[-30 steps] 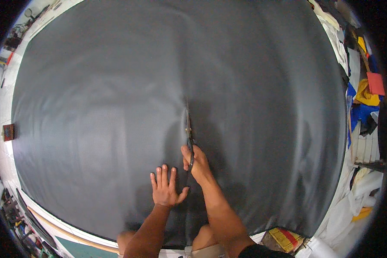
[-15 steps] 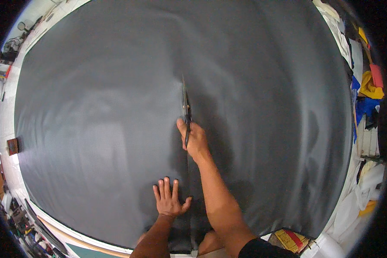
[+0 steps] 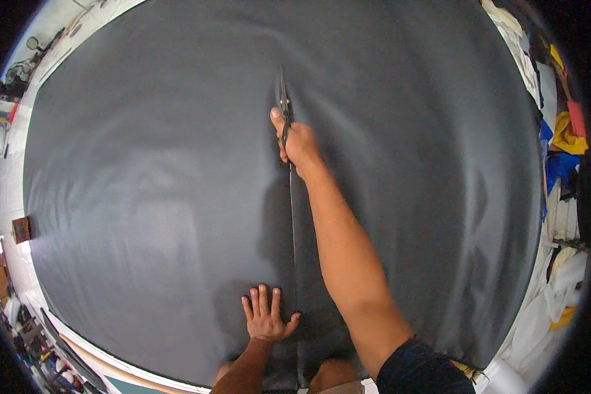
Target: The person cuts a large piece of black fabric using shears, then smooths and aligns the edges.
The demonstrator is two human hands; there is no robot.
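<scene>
A broad sheet of dark grey, leather-like material (image 3: 157,190) spreads across most of the view. My right hand (image 3: 298,141) is closed round the black handles of a pair of scissors (image 3: 284,95), whose blades point away from me along the sheet. Behind the scissors a straight cut (image 3: 293,230) runs back toward me, its two edges slightly parted. My left hand (image 3: 267,320) presses flat on the sheet just left of the cut, fingers spread, holding nothing.
A small brown block (image 3: 21,230) sits at the sheet's left edge. Yellow, red and blue cloths and other clutter (image 3: 565,141) lie beyond the right edge. Tools and bits (image 3: 46,361) crowd the lower left. My knees show at the near edge.
My right hand and the scissors have moved farther away up the sheet, and the cut behind them is longer. My left hand stays flat and appears slightly lower and farther right.
</scene>
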